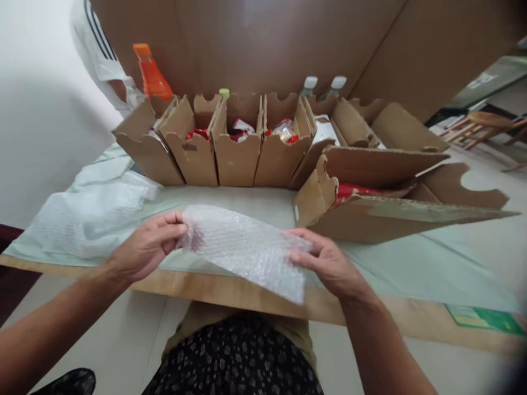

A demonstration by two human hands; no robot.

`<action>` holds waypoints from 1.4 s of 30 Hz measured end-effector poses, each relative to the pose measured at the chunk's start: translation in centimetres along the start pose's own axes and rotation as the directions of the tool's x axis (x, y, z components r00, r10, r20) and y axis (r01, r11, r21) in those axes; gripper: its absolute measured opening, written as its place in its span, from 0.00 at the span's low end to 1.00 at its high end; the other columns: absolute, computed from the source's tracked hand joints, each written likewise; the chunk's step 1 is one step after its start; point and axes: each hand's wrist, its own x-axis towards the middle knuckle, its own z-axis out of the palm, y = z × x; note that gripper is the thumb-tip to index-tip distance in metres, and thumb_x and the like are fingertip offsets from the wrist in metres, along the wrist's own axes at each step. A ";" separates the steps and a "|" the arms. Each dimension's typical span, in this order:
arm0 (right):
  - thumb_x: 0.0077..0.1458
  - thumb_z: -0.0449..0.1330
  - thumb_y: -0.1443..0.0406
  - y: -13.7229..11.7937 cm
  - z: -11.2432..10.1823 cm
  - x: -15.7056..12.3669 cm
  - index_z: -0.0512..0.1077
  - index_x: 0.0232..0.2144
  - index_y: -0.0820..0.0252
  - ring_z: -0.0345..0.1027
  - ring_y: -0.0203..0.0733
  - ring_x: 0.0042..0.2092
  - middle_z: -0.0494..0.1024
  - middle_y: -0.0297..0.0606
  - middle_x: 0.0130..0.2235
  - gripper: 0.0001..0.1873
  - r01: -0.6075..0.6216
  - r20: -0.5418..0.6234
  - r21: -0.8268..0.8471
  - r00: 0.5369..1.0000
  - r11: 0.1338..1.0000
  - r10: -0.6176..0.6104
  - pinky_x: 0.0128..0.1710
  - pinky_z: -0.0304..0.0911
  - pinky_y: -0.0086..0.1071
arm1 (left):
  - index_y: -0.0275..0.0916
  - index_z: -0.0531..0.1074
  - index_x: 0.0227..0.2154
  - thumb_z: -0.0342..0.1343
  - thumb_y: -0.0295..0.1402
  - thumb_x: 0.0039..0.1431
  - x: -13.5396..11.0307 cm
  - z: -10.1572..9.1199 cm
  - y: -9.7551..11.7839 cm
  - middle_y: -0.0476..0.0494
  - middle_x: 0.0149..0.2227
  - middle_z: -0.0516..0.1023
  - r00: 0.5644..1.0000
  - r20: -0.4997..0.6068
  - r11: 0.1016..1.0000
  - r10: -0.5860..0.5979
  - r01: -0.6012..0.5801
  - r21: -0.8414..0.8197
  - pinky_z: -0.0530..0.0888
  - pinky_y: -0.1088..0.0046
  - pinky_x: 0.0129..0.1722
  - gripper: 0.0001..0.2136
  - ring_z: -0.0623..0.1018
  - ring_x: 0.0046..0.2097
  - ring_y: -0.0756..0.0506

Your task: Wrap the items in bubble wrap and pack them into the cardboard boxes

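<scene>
Both ends of the bubble wrap are pinched, one by my left hand, the other by my right hand, likely to spread it. It's just in front of the boxes, lined up seemingly so their open tops are reachable.

We can't read any text, brand or number here. Marks we do see: pale characters on the grey-green surface at far right, too smeared for us to make out. Small dark patch on the front of the second cardboard box from the left, content illegible. Tiny white mark at the left end of the big carton on the right, too small for us to resolve. Red-and-white packet in the third box: we can't decipher its print. Green-and-yellow flat piece on the wooden table edge: we get colour blocks only.
</scene>
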 end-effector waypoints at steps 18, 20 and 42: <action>0.69 0.56 0.60 5.8 8.1 -1.7 0.66 0.66 0.65 0.57 0.54 0.71 0.67 0.50 0.69 0.26 0.256 0.116 -0.896 0.924 0.364 -0.364 0.68 0.59 0.50 | 0.39 0.57 0.72 0.49 0.50 0.69 -1.9 9.6 -8.7 0.29 0.74 0.55 0.822 0.486 0.337 0.298 -0.567 0.752 0.51 0.39 0.73 0.34 0.55 0.76 0.30; 0.70 0.56 0.57 7.3 6.5 -3.3 0.65 0.67 0.64 0.56 0.55 0.72 0.65 0.49 0.70 0.28 0.180 0.068 -0.933 0.937 0.311 -0.341 0.68 0.56 0.53 | 0.41 0.56 0.72 0.49 0.53 0.68 -1.7 8.9 -10.1 0.30 0.75 0.53 0.815 0.507 0.304 0.280 -0.576 0.759 0.49 0.39 0.73 0.35 0.52 0.76 0.30; 0.69 0.55 0.65 8.7 -0.6 -9.8 0.71 0.58 0.57 0.69 0.52 0.63 0.79 0.42 0.60 0.18 0.169 -0.057 -0.912 0.851 0.375 -0.522 0.58 0.65 0.49 | 0.42 0.59 0.71 0.50 0.39 0.70 -3.4 8.6 -11.1 0.36 0.72 0.63 0.675 0.456 0.187 0.580 -0.655 0.732 0.57 0.53 0.71 0.28 0.64 0.71 0.35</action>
